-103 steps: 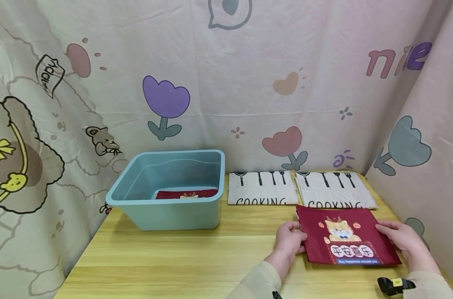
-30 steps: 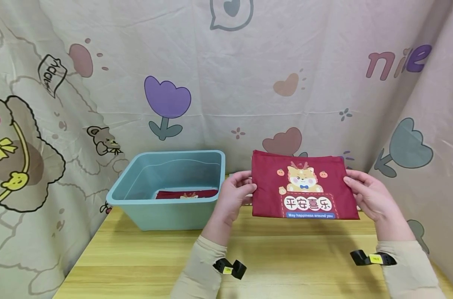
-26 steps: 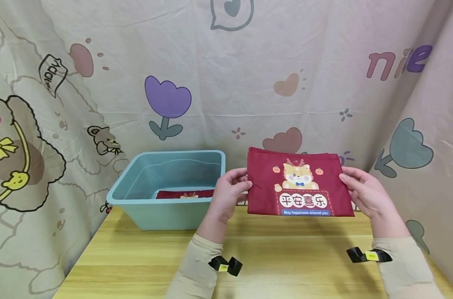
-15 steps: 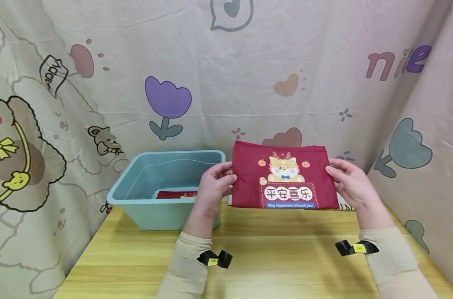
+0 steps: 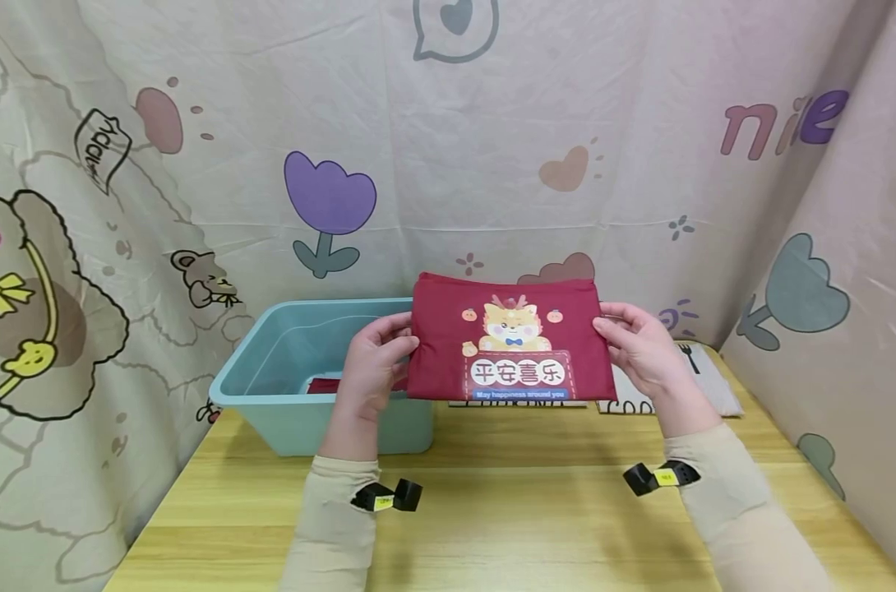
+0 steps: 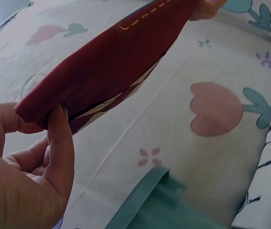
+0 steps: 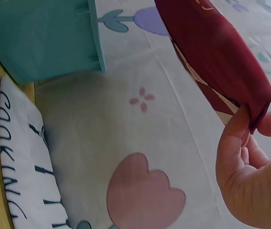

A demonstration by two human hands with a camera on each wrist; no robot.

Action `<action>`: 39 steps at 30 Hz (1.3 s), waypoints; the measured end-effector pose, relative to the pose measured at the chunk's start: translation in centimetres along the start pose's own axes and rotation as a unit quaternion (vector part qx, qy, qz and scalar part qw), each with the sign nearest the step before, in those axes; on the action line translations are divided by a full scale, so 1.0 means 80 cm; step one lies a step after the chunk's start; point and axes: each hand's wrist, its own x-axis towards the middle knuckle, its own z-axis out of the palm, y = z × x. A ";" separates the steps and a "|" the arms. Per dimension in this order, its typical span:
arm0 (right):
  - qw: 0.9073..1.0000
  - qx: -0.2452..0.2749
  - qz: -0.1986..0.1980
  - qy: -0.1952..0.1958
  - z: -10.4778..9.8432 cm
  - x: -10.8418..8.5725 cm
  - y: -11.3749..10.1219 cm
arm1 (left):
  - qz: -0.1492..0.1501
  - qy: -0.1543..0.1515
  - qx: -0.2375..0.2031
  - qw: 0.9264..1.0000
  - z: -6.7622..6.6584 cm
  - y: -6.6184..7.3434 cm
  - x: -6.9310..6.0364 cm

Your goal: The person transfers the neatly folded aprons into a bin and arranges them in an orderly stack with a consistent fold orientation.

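A folded dark red cloth (image 5: 510,337) with a cartoon animal and white lettering is held up level above the table. My left hand (image 5: 374,362) pinches its left edge, thumb in front. My right hand (image 5: 644,345) pinches the opposite edge in the same manner. Layered folds of the red cloth (image 6: 111,71) show along its edge in the left wrist view. Its left end overlaps the right rim of the blue-green plastic tub (image 5: 322,423) in the head view. Inside the tub lies another red cloth (image 5: 322,385), largely hidden by my left hand.
Two folded white cloths printed COOKING lie at the back of the wooden table (image 5: 492,510). The right white cloth (image 5: 703,382) is partly covered by my hand; the left white cloth (image 7: 25,157) shows in the right wrist view. A patterned curtain (image 5: 478,164) hangs behind.
Both hands have lifted the red cloth from the table's right side and carried it left and up toward the tub. The tub and white cloths have stayed in place.
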 end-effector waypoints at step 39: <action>0.999 -0.014 0.034 -0.004 0.134 0.067 0.030 | -0.009 0.049 0.104 0.993 -0.127 0.059 0.022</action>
